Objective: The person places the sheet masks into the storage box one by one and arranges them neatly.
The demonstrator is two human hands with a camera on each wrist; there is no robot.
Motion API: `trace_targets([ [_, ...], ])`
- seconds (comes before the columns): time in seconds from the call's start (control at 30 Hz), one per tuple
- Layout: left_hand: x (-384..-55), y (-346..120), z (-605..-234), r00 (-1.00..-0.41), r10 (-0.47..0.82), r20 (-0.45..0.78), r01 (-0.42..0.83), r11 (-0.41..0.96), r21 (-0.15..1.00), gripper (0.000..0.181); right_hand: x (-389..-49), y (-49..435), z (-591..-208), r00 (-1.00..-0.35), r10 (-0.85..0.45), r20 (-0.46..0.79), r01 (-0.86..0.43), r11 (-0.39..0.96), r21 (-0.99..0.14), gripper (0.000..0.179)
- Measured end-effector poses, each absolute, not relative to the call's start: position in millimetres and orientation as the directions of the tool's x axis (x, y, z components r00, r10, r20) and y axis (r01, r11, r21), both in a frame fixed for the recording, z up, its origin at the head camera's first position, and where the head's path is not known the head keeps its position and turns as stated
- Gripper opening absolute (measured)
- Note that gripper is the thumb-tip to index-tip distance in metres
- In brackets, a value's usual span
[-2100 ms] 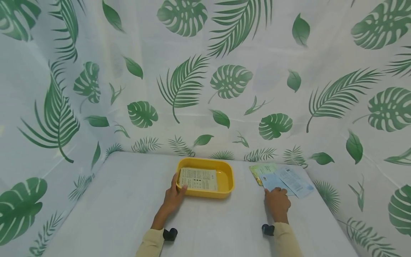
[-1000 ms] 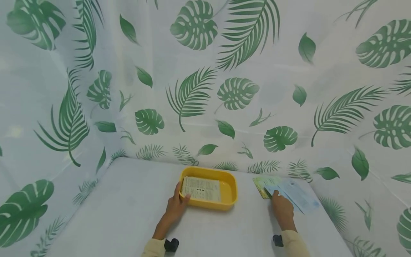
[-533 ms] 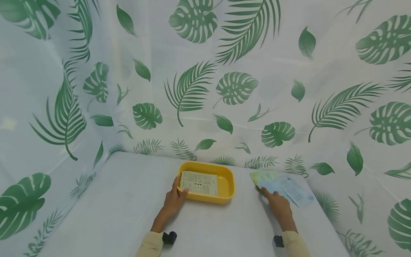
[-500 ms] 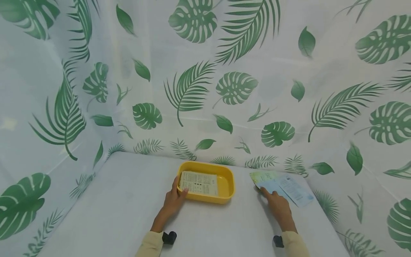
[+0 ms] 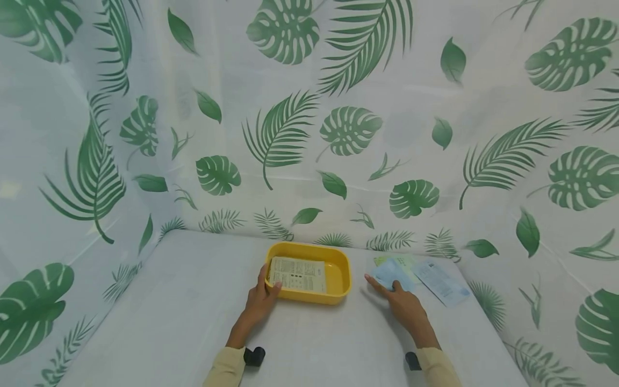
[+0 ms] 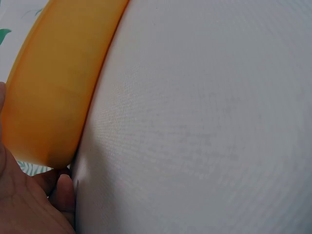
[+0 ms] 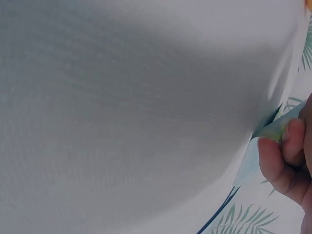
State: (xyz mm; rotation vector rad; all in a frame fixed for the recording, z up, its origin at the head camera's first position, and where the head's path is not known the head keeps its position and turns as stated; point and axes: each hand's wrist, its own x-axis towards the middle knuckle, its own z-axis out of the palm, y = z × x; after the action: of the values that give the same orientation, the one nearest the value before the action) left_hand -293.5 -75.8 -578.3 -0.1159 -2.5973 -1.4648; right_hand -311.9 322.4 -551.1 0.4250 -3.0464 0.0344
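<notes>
My left hand grips the left end of a yellow plastic tray, thumb over the front rim. Inside the tray, on its left side, lies a cream printed booklet. In the left wrist view, the tray's outer wall meets my fingers near the tabletop. To the right, my right hand pinches a light blue booklet at its near side, index finger stretched leftward. The right wrist view has curled fingers against the light blue cover; the thumb is hard to make out.
A pale blue printed booklet lies to the right of my right hand. Partly under the held one is a green-yellow booklet. A white-covered table meets a leaf-printed curtain behind and on both sides.
My right hand has shifted left, and the light blue booklet has slid left over the green-yellow one, away from the pale blue printed one. My left hand stays on the tray.
</notes>
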Motion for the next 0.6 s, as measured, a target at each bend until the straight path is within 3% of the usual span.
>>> trace_targets([
  [0.1, -292.5, -76.0, -578.2, -0.982, -0.009, 0.187, 0.155, 0.525, 0.837, 0.073, -310.9, 322.5, -552.6, -0.951, -0.289, 0.108, -0.288, 0.957, 0.032, 0.076],
  [0.33, -294.0, -75.3, -575.9, -0.993, -0.007, 0.118, 0.097, 0.512, 0.853, 0.073, -308.1, 324.2, -558.1, -0.886, -0.363, 0.288, -0.306, 0.925, 0.225, 0.013],
  [0.5, -294.5, -75.0, -575.2, -0.996, -0.005, 0.090, 0.074, 0.521, 0.851, 0.073, -309.3, 322.0, -553.0, -0.790, -0.383, 0.479, -0.289, 0.921, 0.260, 0.020],
  [0.6, -294.6, -75.4, -575.2, -0.996, -0.007, 0.089, 0.072, 0.519, 0.852, 0.073, -309.0, 320.1, -547.5, -0.782, -0.335, 0.525, -0.236, 0.939, 0.248, 0.019],
])
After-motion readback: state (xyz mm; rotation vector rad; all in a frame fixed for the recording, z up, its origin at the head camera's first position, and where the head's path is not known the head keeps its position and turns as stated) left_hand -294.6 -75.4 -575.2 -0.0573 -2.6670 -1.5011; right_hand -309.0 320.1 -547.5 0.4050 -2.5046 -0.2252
